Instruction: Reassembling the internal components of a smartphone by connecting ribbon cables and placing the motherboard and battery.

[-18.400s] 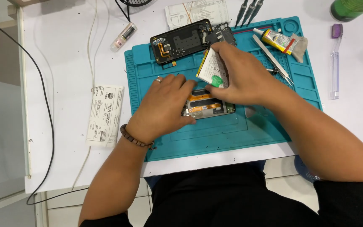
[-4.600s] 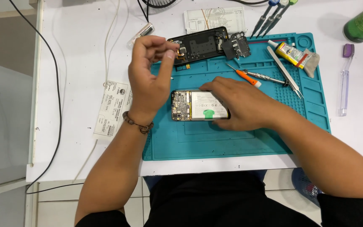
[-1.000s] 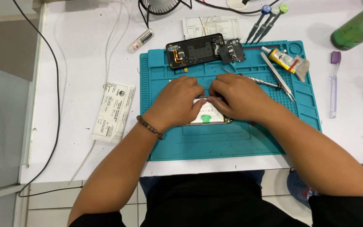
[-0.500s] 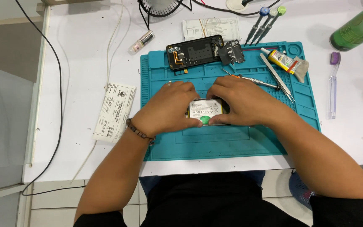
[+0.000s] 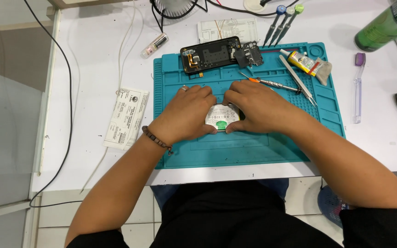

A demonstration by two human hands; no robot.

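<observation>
1. Compared with a second ago, the left hand (image 5: 187, 112) and right hand (image 5: 258, 108) have parted slightly, so more of the white battery (image 5: 222, 117) shows between them; half a second ago the view was much the same.
2. This suggests a pressing or seating step in progress on the phone body, which lies mostly hidden under the palms.
3. Both hands lie flat, fingertips pressed on the battery's edges from either side, gripping nothing else.
4. The battery sits at the middle of the teal mat (image 5: 253, 151); it is white with a green round mark near its lower edge.
5. Above it on the mat lies a black back cover (image 5: 210, 54); an orange-tipped screwdriver (image 5: 267, 82) lies just beyond the right hand.
</observation>
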